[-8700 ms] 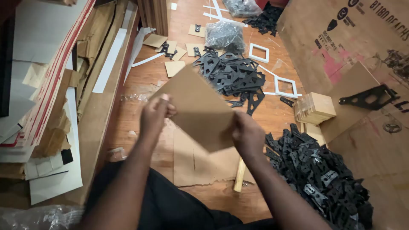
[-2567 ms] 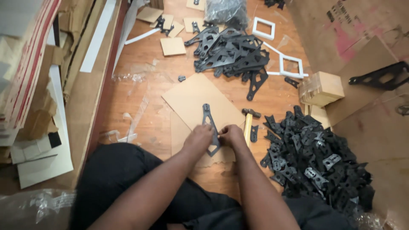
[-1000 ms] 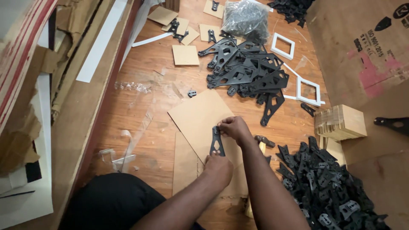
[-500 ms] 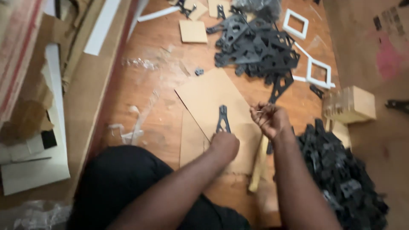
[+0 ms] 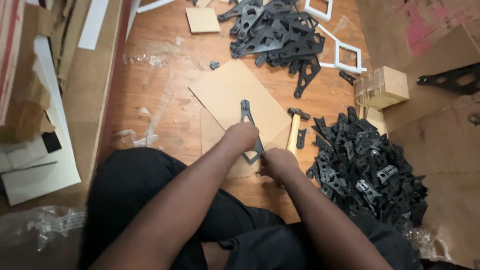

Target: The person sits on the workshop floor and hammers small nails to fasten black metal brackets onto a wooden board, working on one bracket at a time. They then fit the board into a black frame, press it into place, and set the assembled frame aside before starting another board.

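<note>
The person sat on a wooden floor (image 5: 165, 100) with both bare hands low over a sheet of brown cardboard (image 5: 230, 95) that lay flat in front of the knees. On that sheet rested a black triangular bracket (image 5: 246, 112), its narrow end with a round hole pointing away from the person and its wide open end toward the body. The left hand (image 5: 241, 139) lay on top of the bracket's middle, fingers curled down over it and pressing it against the cardboard; whether the fingers closed around the bracket or only pressed on it could not be told. The right hand (image 5: 279, 162) sat just beside the bracket's wide end, fingers bunched together at its lower corner; what they pinched, if anything, was hidden. A hammer (image 5: 294, 131) with a pale wooden handle and dark head lay on the floor just to the right of the cardboard, close to the right hand and untouched by it. Farther right lay a heap of small black parts (image 5: 367, 170). Beyond the cardboard lay a second pile of black brackets (image 5: 280, 35) like the one under the hands, with white square frames (image 5: 347, 55) and a small wooden block (image 5: 382, 87) near them. Flattened cardboard sheets (image 5: 440, 125) covered the floor at the right.
</note>
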